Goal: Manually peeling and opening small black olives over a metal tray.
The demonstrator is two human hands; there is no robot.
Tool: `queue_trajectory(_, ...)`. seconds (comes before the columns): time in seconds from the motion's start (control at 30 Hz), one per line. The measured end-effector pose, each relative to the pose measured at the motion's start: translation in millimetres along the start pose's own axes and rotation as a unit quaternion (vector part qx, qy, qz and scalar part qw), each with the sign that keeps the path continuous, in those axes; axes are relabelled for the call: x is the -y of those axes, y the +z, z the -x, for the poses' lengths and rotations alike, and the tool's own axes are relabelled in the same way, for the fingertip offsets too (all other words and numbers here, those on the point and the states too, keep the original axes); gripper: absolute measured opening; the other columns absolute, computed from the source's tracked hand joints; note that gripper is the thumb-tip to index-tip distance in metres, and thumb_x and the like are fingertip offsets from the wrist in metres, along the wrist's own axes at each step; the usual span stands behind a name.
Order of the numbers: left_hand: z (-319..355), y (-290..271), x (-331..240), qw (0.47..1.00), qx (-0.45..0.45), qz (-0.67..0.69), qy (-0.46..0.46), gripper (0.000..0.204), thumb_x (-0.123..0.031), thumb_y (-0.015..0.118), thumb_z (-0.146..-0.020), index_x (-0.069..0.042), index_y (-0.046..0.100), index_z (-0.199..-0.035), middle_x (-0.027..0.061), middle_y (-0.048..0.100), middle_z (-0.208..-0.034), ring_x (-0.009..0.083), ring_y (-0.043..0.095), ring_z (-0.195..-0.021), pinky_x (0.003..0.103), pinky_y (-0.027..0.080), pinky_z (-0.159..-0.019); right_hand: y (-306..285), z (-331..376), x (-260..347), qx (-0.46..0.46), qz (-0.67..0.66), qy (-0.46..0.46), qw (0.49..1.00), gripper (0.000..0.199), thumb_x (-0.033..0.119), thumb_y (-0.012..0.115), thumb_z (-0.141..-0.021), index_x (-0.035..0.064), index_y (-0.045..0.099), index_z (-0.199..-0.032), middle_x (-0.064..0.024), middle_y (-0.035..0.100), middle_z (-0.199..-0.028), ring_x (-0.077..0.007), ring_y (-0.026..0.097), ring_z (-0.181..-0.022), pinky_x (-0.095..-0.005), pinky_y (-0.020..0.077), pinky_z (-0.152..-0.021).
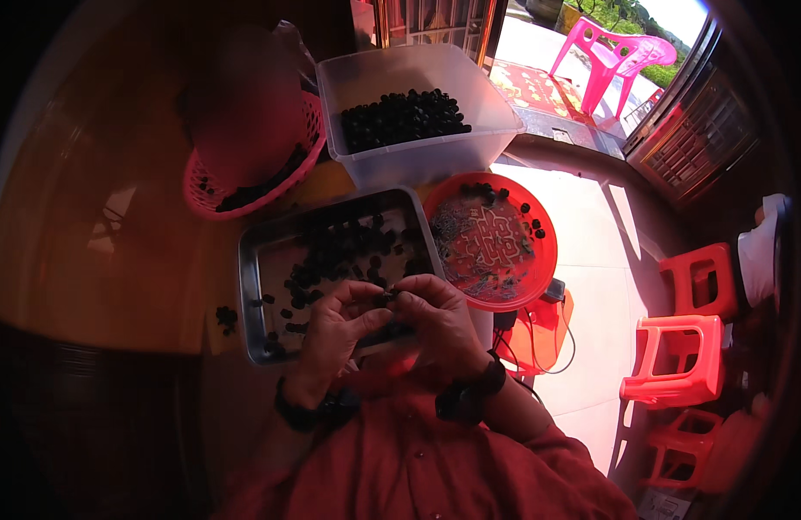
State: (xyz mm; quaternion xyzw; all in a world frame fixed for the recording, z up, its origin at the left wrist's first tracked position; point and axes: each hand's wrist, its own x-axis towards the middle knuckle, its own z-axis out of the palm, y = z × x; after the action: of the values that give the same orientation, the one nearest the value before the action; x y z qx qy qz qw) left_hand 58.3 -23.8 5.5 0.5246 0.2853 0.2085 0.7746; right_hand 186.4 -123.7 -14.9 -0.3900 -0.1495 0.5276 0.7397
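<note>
Pale tiled floor [591, 286], strongly sunlit on the right. Doorway at top stands open to a bright yard; pink plastic chair [612, 56] outside on the paving, greenery behind it. Patterned red mat [530, 87] at the threshold. Metal grille [703, 130] right of the opening. Stacked red plastic stools [686, 347] along the right side. Left half of the room in deep shadow, brownish counter [114, 243] surface there.

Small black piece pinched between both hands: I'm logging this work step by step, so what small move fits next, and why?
Probably lower the small black piece toward the round red plastic plate. Left hand and right hand pinch it together above the rectangular metal tray of similar pieces, and the plate beside it holds only a few.
</note>
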Motion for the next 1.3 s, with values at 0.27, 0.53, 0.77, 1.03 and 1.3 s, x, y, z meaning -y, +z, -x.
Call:
queue_trajectory(0.27,-7,-3,0,0.999,-0.017,0.028,-0.026,0.02,0.0,0.062,-0.083,-0.004,0.056,-0.101,0.0052,0.061,-0.095,0.0124,0.06,-0.087,0.025,0.05,-0.079,8,2,7,0.0,0.009,-0.009,1.0,0.015,0.007,0.061,-0.086,0.0031,0.059,-0.1,-0.0033,0.064,-0.088,-0.0093,0.061,-0.078,-0.0231,0.0499,-0.07)
queue_trajectory(0.53,-17,-1,-12,0.982,0.023,0.183,-0.028,0.018,-0.006,0.058,-0.088,-0.005,0.055,-0.105,0.0068,0.06,-0.104,0.0098,0.059,-0.089,0.021,0.051,-0.083,2,-4,15,-0.063,0.054,-0.103,0.991,0.016,0.006,0.062,-0.085,0.0015,0.059,-0.1,-0.0044,0.065,-0.084,-0.0081,0.061,-0.07,-0.0201,0.0495,-0.065)
queue_trajectory(0.77,-17,-3,-4,0.979,0.027,0.2,-0.019,0.02,-0.005,0.056,-0.088,-0.004,0.054,-0.109,0.0091,0.06,-0.105,0.0125,0.06,-0.088,0.025,0.051,-0.082,12,-1,13,-0.066,0.194,-0.202,0.958,0.014,-0.003,0.06,-0.083,0.0002,0.062,-0.096,-0.0006,0.06,-0.083,-0.0051,0.057,-0.072,-0.0182,0.0458,-0.064)
queue_trajectory(1.03,-18,-5,1,0.975,0.043,0.219,-0.016,0.021,-0.005,0.055,-0.089,-0.004,0.053,-0.11,0.01,0.061,-0.106,0.0142,0.061,-0.091,0.027,0.052,-0.082,13,-1,12,-0.066,0.269,-0.211,0.938,0.017,-0.008,0.062,-0.078,-0.0014,0.06,-0.093,-0.0035,0.056,-0.088,-0.009,0.057,-0.078,-0.0226,0.0465,-0.068)
queue_trajectory(1.3,-18,-6,1,0.98,0.049,0.195,-0.009,0.021,-0.006,0.056,-0.089,-0.005,0.053,-0.109,0.0097,0.06,-0.106,0.0144,0.061,-0.091,0.028,0.052,-0.082,11,-5,8,-0.077,0.333,-0.26,0.903,0.016,-0.004,0.066,-0.072,0.0003,0.062,-0.086,-0.0088,0.059,-0.08,-0.0184,0.061,-0.074,-0.0273,0.0467,-0.064)
